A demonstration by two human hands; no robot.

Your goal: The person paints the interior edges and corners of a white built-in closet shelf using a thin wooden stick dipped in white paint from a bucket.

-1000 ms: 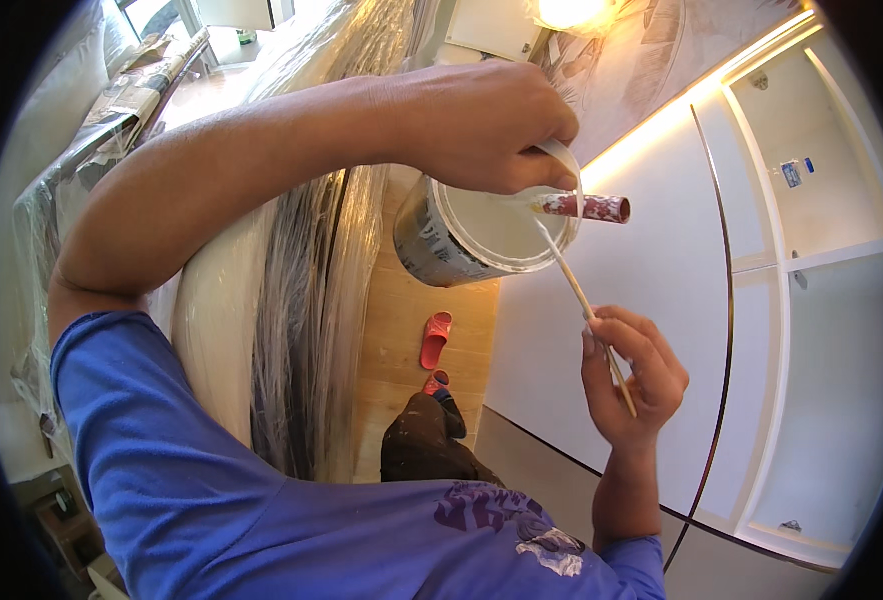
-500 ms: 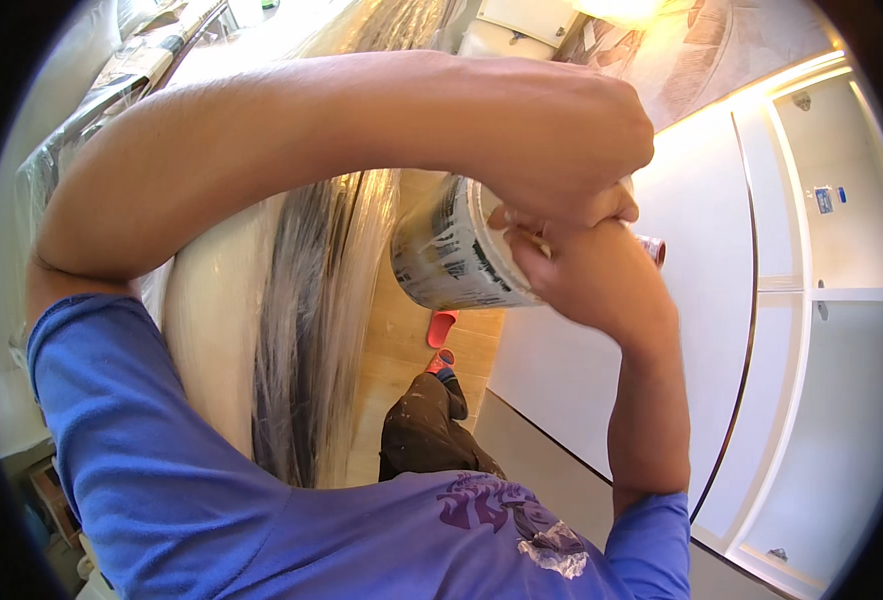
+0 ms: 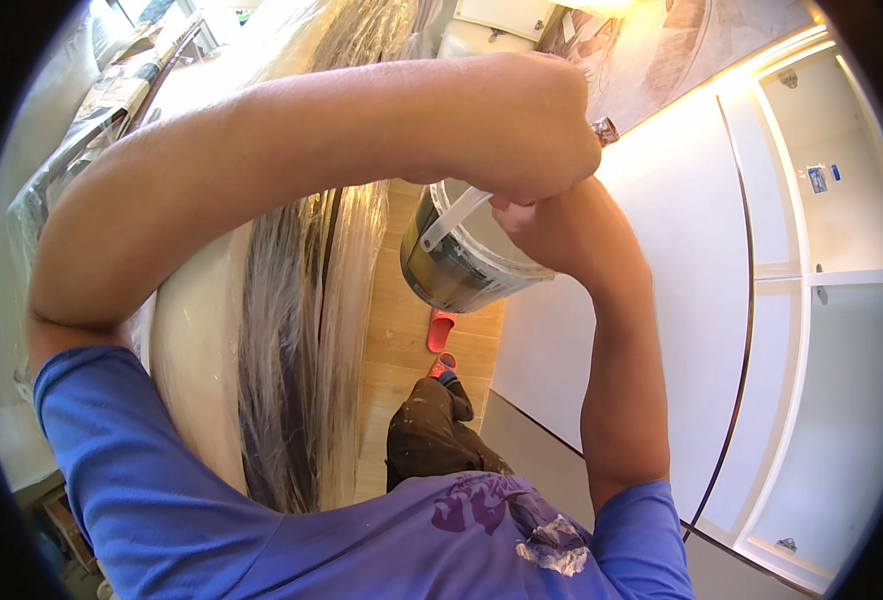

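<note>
My left arm crosses the upper part of the view, and my left hand (image 3: 546,130) is closed in a fist. Beyond its knuckles juts a short, reddish-brown patterned end (image 3: 604,131) of something whose rest is hidden. Just below, my right hand (image 3: 551,232) is curled at the rim of a bucket (image 3: 461,268), its fingers by the white handle (image 3: 451,220). The bucket hangs tilted, its dark, yellowish wall smeared with white and its mouth partly visible. The fists overlap and cover the upper end of the handle.
Plastic-wrapped furniture (image 3: 281,350) stands close on the left. At the right are a white panel (image 3: 651,300) and open white shelving (image 3: 841,380). Below, a red slipper (image 3: 442,330) lies on the wooden floor (image 3: 386,270), near my foot in another.
Both hands have shifted left and slightly up. The bucket has turned, so its white handle and more of its mouth now show. The patterned end has moved up and left.
</note>
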